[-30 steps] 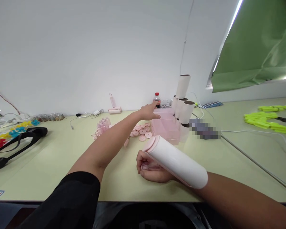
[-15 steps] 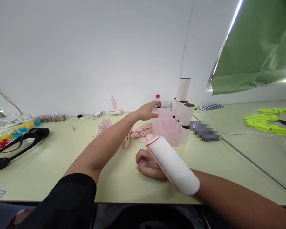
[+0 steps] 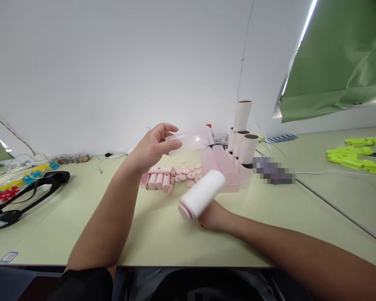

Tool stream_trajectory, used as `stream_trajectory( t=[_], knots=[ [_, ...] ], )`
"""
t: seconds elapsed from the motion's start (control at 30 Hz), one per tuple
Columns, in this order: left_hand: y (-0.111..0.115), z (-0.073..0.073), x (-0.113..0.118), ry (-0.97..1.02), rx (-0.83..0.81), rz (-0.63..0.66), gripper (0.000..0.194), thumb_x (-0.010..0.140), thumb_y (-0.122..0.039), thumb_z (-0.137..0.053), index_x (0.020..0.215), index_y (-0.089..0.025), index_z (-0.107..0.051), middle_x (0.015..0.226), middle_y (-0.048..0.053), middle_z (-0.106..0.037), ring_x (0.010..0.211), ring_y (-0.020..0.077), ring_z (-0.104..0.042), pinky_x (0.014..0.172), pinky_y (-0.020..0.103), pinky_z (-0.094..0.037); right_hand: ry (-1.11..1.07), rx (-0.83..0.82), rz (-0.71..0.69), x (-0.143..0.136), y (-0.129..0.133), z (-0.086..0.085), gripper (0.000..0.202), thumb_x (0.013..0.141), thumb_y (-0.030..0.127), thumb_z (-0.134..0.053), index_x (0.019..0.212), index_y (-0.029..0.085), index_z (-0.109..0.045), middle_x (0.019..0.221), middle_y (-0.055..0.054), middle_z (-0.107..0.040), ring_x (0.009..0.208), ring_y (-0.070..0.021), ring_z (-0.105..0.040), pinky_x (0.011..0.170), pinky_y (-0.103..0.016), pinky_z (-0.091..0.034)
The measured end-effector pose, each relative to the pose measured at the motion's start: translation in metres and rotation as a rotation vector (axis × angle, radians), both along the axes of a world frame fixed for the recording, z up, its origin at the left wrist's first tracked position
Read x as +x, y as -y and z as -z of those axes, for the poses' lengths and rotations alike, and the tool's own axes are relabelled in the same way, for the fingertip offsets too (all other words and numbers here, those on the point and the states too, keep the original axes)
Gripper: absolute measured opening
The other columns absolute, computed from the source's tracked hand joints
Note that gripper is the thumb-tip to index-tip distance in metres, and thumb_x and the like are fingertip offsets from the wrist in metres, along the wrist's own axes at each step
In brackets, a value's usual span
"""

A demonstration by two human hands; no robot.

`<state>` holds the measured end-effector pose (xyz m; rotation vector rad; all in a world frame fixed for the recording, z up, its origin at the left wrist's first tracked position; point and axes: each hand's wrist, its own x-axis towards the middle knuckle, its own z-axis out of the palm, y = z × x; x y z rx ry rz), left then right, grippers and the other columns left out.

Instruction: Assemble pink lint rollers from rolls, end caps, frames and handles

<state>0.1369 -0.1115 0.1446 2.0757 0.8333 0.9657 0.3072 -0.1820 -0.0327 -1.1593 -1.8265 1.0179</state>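
Note:
My left hand (image 3: 158, 144) is raised above the table, its thumb and fingers closed on the end of a translucent pink plastic cover (image 3: 192, 140). My right hand (image 3: 213, 215) holds a white roller with pink ends (image 3: 202, 194); its fingers are mostly hidden behind the roller. Pink discs (image 3: 191, 183) lie scattered beyond the roller, with pink cylindrical handles (image 3: 159, 181) to their left. More translucent pink covers (image 3: 227, 167) stand to the right of the discs.
White tubes (image 3: 249, 149) are stacked at the right, beside a blurred dark object (image 3: 274, 170). A red-capped bottle (image 3: 209, 126) is behind the covers. Black straps (image 3: 34, 194) and coloured pieces (image 3: 6, 192) lie left, neon-yellow parts (image 3: 347, 156) far right.
My left hand has moved left from the pink covers, now with one cover in its grip. My right hand has turned, swinging the roller to point the other way. The pink handles have come into view.

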Motion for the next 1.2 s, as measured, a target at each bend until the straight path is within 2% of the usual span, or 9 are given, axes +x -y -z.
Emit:
stream_trajectory(
  t=[0.07,0.17,0.33,0.47,0.53,0.6,0.7,0.9,1.2],
  knots=[
    [0.007,-0.003,-0.007,0.005,0.008,0.005,0.042,0.075,-0.043,-0.068,0.111,-0.023,-0.059,0.104,0.004,-0.062,0.088,0.0185,-0.06,0.073,0.032,-0.049,0.041,-0.078,0.058,0.0,0.001,-0.004,0.045,0.083,0.058,-0.064,0.068,0.017,-0.058,0.064,-0.003,-0.06,0.059,-0.0146,-0.052,0.056,-0.027,-0.038],
    [0.012,-0.005,-0.012,-0.045,0.0,0.031,0.037,0.076,-0.041,-0.068,0.108,-0.022,-0.06,0.098,0.004,-0.063,0.084,0.0178,-0.06,0.071,0.032,-0.048,0.095,-0.179,0.142,0.001,0.0,-0.005,0.054,0.081,0.064,-0.063,0.056,0.016,-0.055,0.058,-0.004,-0.06,0.056,-0.0135,-0.053,0.054,-0.026,-0.036],
    [0.015,-0.003,-0.012,-0.187,-0.011,0.051,0.037,0.078,-0.044,-0.068,0.107,-0.022,-0.061,0.096,0.004,-0.064,0.081,0.018,-0.06,0.066,0.031,-0.047,0.11,-0.228,0.187,0.001,-0.004,-0.003,0.051,0.077,0.061,-0.069,0.057,0.016,-0.056,0.053,0.0,-0.056,0.049,-0.0101,-0.049,0.048,-0.023,-0.034],
    [0.017,0.001,-0.008,-0.256,0.02,0.023,0.039,0.079,-0.047,-0.066,0.109,-0.022,-0.062,0.098,0.005,-0.064,0.081,0.0186,-0.061,0.065,0.031,-0.047,0.081,-0.403,0.187,0.0,-0.003,-0.005,0.042,0.08,0.055,-0.067,0.064,0.017,-0.057,0.049,0.005,-0.049,0.032,-0.0064,-0.037,0.034,-0.023,-0.026],
    [0.016,0.003,-0.007,-0.282,0.034,0.02,0.04,0.08,-0.048,-0.066,0.11,-0.022,-0.061,0.099,0.006,-0.064,0.083,0.0192,-0.061,0.065,0.031,-0.048,0.056,-0.443,0.183,-0.001,-0.002,-0.006,0.035,0.083,0.047,-0.065,0.065,0.017,-0.057,0.051,0.005,-0.05,0.03,-0.0056,-0.036,0.029,-0.022,-0.026],
    [0.015,0.004,-0.006,-0.288,0.044,0.027,0.041,0.079,-0.048,-0.066,0.11,-0.022,-0.061,0.101,0.006,-0.064,0.085,0.0198,-0.061,0.067,0.031,-0.048,0.036,-0.431,0.177,-0.002,-0.001,-0.006,0.029,0.083,0.041,-0.063,0.066,0.017,-0.058,0.055,0.005,-0.052,0.03,-0.0053,-0.038,0.027,-0.02,-0.028],
    [0.01,0.006,-0.006,-0.28,0.045,0.037,0.041,0.079,-0.048,-0.066,0.111,-0.022,-0.061,0.103,0.007,-0.064,0.089,0.0204,-0.061,0.071,0.032,-0.049,0.031,-0.428,0.169,-0.003,0.0,-0.007,0.028,0.084,0.039,-0.061,0.067,0.016,-0.06,0.054,0.004,-0.051,0.03,-0.0051,-0.039,0.027,-0.019,-0.028],
    [0.005,0.011,-0.004,-0.282,0.031,0.042,0.043,0.079,-0.049,-0.067,0.112,-0.022,-0.061,0.102,0.006,-0.063,0.09,0.0205,-0.06,0.072,0.033,-0.048,0.071,-0.433,0.18,-0.002,0.0,-0.009,0.042,0.088,0.049,-0.057,0.064,0.016,-0.062,0.047,0.005,-0.047,0.029,-0.0049,-0.03,0.029,-0.021,-0.023],
    [0.0,0.012,-0.004,-0.335,0.033,0.043,0.041,0.08,-0.05,-0.066,0.111,-0.023,-0.06,0.101,0.006,-0.063,0.09,0.0204,-0.06,0.072,0.033,-0.049,0.094,-0.391,0.198,-0.001,-0.002,-0.008,0.05,0.086,0.06,-0.057,0.064,0.015,-0.064,0.056,-0.001,-0.057,0.035,-0.0073,-0.037,0.031,-0.023,-0.027]
  ],
)
